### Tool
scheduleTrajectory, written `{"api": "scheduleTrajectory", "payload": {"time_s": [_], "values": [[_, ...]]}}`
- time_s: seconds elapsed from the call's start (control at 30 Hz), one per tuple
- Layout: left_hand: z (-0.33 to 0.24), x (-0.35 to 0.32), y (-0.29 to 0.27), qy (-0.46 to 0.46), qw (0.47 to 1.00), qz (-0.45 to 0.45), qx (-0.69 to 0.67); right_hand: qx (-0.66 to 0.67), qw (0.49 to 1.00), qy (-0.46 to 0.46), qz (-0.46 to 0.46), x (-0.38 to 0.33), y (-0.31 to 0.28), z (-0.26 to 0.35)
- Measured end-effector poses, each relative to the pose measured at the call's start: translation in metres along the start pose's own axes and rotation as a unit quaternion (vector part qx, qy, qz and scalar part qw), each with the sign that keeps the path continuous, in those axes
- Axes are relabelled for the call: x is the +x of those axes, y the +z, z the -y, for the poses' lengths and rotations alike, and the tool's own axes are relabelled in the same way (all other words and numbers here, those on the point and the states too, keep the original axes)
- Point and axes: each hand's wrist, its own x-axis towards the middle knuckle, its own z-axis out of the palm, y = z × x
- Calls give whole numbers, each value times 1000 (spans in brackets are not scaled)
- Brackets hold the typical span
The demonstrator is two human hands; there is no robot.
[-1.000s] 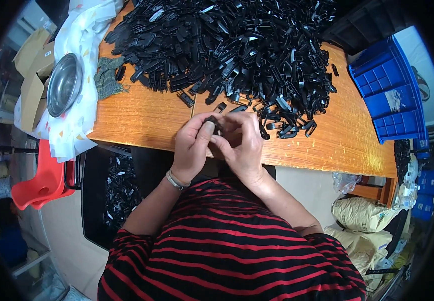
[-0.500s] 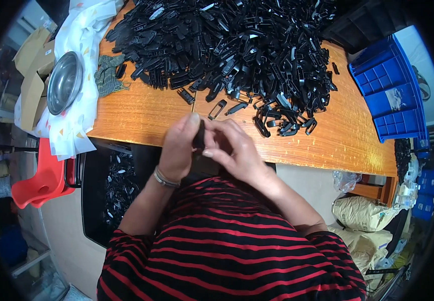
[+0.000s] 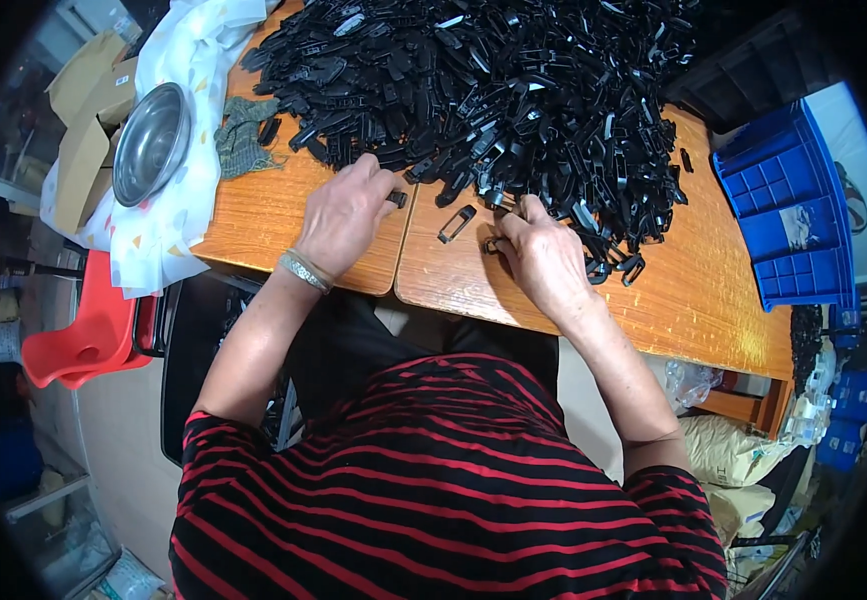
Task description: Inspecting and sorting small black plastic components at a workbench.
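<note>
A large heap of small black plastic clip-like parts covers the far part of the wooden table. My left hand, with a bracelet at its wrist, is at the heap's near edge, fingers closed on a black plastic part. To the right, my right hand bends its thumb and fingers round another black plastic part, mostly hidden by them. Between the hands a slim open black frame lies loose on the wood.
A metal bowl rests on white patterned sheeting at the left, beside a grey-green cloth. A blue crate stands at the right. Below the table edge are a red chair and a dark tub.
My hands were together over a dark piece in front of my body. Now they are apart and farther forward, each at a loose part by the heap. The dark piece no longer shows.
</note>
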Motion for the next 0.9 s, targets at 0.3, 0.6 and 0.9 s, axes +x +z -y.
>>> {"api": "scheduleTrajectory", "payload": {"time_s": [0.3,0.6,0.9], "values": [[-6,-21,27,-146,905,-51,-396,69,996,51,-33,12,-3,22],[-62,-20,42,-234,795,-3,-560,146,979,29,-139,21,18,51],[-61,-23,29,-254,695,16,-672,186,970,34,-155,12,10,52]]}}
